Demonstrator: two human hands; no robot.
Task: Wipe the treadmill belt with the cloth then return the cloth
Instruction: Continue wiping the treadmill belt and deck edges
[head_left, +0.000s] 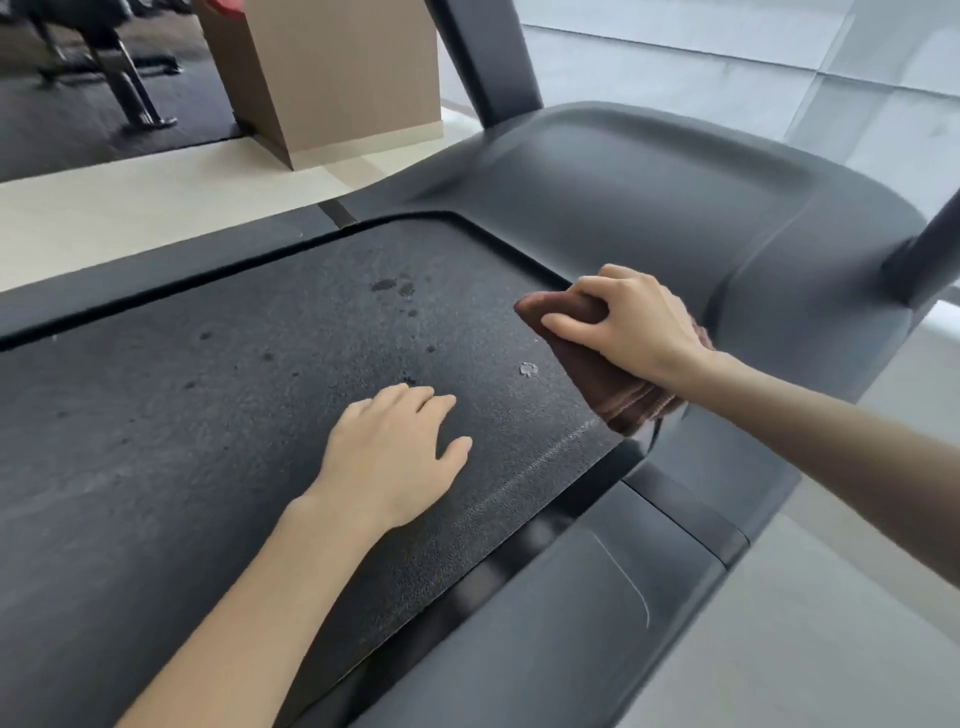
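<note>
The treadmill belt (208, 415) fills the view, rough and dark, with the grey motor cover (649, 197) at its head. A folded brown cloth (597, 374) lies at the belt's right front corner, overlapping its edge. It looks soft, light and limp, so it is best bunched from above. The right hand (634, 322) presses on it, fingers curled into the folds. The left hand (395, 452) rests flat on the belt, holding nothing. Dark spots (384, 285) and a pale fleck (528, 369) remain unwiped.

L hand (395, 457), R hand (628, 322), bare forearms (249, 597)
</note>
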